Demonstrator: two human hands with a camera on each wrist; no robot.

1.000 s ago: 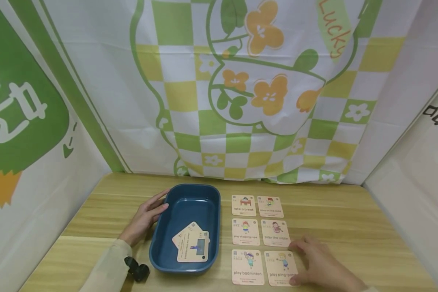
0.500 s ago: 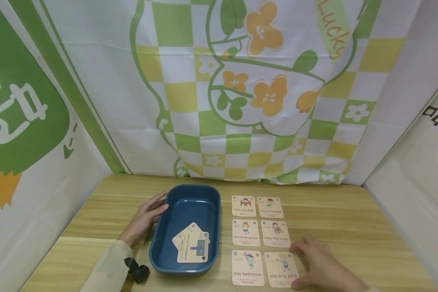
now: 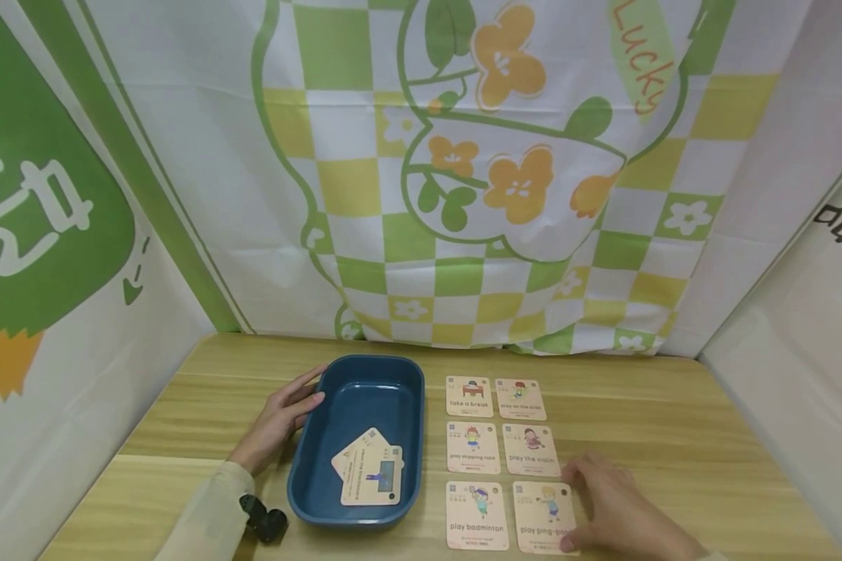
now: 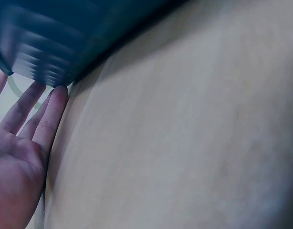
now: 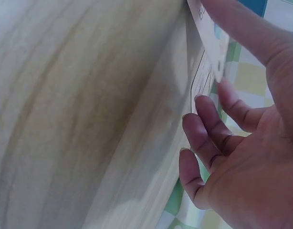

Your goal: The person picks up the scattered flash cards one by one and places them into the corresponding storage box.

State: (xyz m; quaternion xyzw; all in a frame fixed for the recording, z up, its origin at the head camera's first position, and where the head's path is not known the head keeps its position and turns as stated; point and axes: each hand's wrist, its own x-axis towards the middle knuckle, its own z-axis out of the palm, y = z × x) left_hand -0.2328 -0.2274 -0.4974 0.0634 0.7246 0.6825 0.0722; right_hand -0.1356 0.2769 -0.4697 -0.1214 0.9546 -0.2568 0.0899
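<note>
My right hand point(image 3: 613, 506) pinches the "play ping-pong" card point(image 3: 547, 510) by its right edge, thumb at the lower corner and index finger at the upper one. In the right wrist view that card point(image 5: 211, 40) tilts up off the table between thumb and index finger, while the other fingers curl loosely. Straight fingers of my left hand point(image 3: 278, 421) rest against the left side of the blue tray point(image 3: 358, 409), the thumb at its rim. Two overlapping cards lie inside the tray, a "clean the blackboard" card point(image 3: 372, 475) on top.
Left of the ping-pong card lies the "play badminton" card point(image 3: 476, 514). Behind are "play skipping rope" point(image 3: 473, 446), "play the violin" point(image 3: 530, 449), "take a break" point(image 3: 468, 396) and "play on the slide" point(image 3: 521, 399) cards. A black device point(image 3: 265, 520) is at the left wrist. Patterned cloth point(image 3: 449, 273) hangs behind the table.
The ping-pong card has shifted slightly right and tilted in my right hand's pinch. My left hand, the tray and the other cards have stayed put.
</note>
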